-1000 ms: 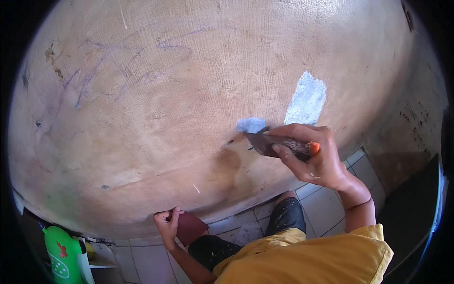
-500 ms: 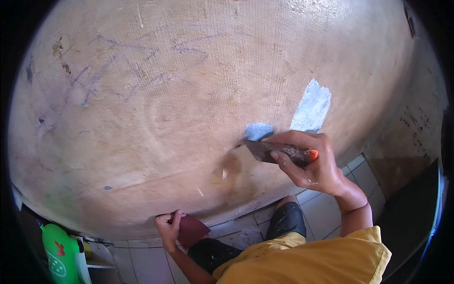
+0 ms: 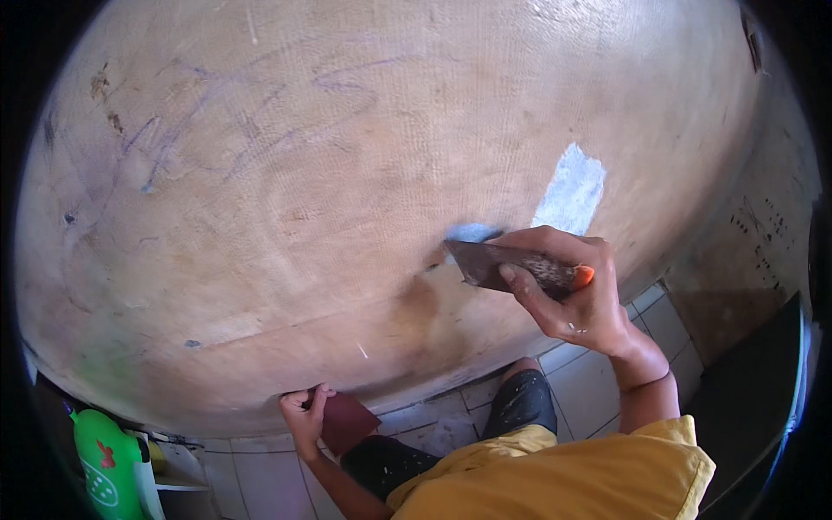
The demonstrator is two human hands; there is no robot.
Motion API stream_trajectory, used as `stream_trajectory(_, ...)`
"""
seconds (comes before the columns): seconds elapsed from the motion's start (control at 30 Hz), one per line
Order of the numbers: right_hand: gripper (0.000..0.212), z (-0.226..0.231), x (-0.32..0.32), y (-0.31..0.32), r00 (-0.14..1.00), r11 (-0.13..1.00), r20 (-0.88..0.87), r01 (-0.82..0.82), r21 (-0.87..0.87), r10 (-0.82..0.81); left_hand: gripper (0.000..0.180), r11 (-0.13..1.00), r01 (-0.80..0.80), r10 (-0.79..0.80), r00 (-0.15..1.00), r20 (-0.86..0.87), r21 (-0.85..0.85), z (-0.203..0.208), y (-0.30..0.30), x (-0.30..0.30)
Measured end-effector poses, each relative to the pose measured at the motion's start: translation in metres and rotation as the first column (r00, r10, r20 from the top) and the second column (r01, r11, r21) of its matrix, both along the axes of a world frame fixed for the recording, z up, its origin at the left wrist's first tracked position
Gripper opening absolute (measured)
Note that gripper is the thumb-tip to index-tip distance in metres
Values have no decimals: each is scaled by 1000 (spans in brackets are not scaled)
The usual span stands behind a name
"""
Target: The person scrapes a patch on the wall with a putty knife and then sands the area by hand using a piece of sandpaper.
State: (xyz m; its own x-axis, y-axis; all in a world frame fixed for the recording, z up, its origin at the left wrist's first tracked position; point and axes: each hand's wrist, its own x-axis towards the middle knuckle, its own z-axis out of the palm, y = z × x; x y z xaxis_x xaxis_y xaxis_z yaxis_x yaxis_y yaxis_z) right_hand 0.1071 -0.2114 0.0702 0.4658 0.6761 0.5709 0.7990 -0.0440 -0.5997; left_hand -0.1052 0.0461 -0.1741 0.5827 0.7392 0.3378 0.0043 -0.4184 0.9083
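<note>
My right hand (image 3: 576, 290) grips a putty knife by its dark speckled handle (image 3: 555, 276), which ends in an orange tip. Its wide metal blade (image 3: 481, 264) is against or very near the tan wall (image 3: 329, 199), just below a small whitish-blue patch (image 3: 472, 232) that it partly covers. A larger pale patch (image 3: 570, 195) lies up and to the right, behind the fingers. Low at the wall's foot, my left hand (image 3: 305, 423) is closed on a dark red sheet that looks like sandpaper (image 3: 348, 422).
Purple scribbles (image 3: 182, 130) and dark scuffs mark the wall's upper left. A green bottle-shaped object (image 3: 106, 464) stands beside a white shelf (image 3: 178, 477) at lower left. White floor tiles (image 3: 264, 481) run along the wall's base. A dark panel (image 3: 754, 390) rises at the right.
The putty knife has shifted slightly, its blade turned and raised so that it covers more of the small patch. My left hand and the red sheet stay almost in place.
</note>
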Motion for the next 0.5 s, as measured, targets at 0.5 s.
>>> stream_trajectory(0.5, 21, 2, 3, 12, 993, 991, 3, -120, -55, 120, 26, 1000, 0, 0, 1000, 11, -5, 1, 0, 2)
